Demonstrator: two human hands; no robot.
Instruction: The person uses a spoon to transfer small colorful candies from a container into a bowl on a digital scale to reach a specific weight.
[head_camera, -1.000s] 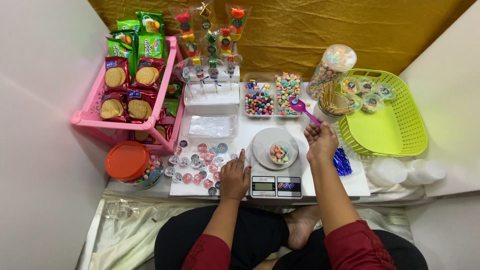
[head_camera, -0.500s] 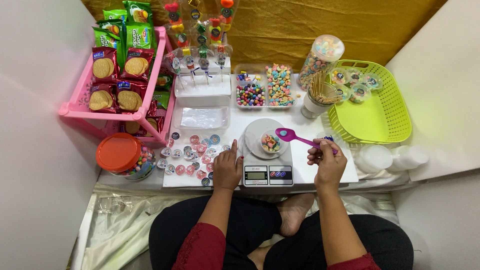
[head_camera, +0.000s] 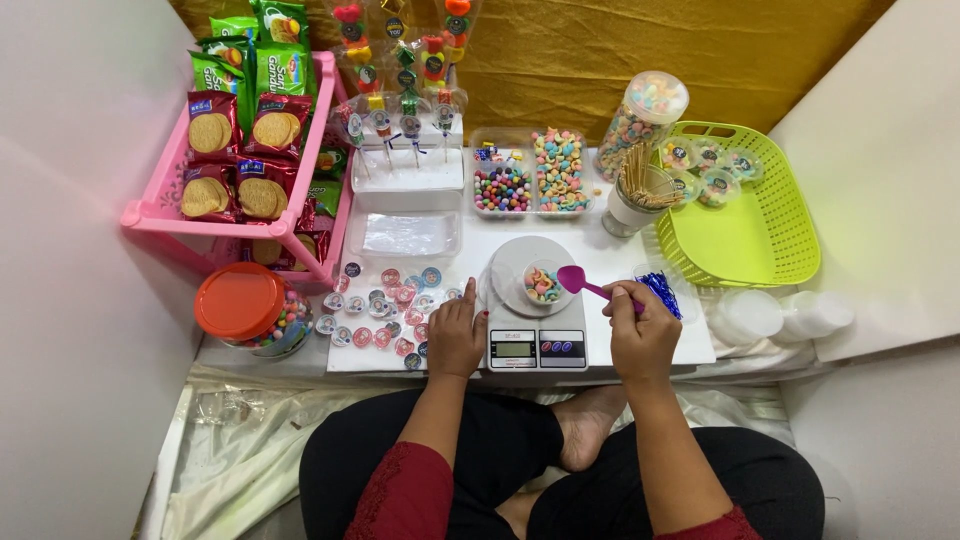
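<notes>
White walls close in on a low white table (head_camera: 640, 345) backed by a mustard-yellow cloth (head_camera: 600, 50), and a person sits cross-legged in front of it. A small kitchen scale (head_camera: 537, 335) stands near the table's front edge and serves as the landmark.

On the scale's round platform sits a small clear cup (head_camera: 541, 284) with a few coloured candies in it. The right hand (head_camera: 640, 335), just right of the scale, pinches the handle of a purple spoon (head_camera: 585, 285) between thumb and fingers, and the spoon's bowl hangs at the cup's rim, apparently empty. The left hand (head_camera: 456, 338) rests flat on the table just left of the scale, fingers loose and holding nothing, touching the edge of a scatter of round lids (head_camera: 385, 310).

Behind the scale lie two trays of candies (head_camera: 530, 180), and a tall jar of candies (head_camera: 635, 120) stands further back to the right. Right of the scale, a green basket (head_camera: 760, 235) holds a handful of filled, sealed cups (head_camera: 715, 170) in its far corner. Stacks of empty cups (head_camera: 780, 315) wait just right of the table.

Judging by this, the cup on the scale is only partly filled and not yet lidded, a few cups are finished, and many lids and empty cups remain.
</notes>
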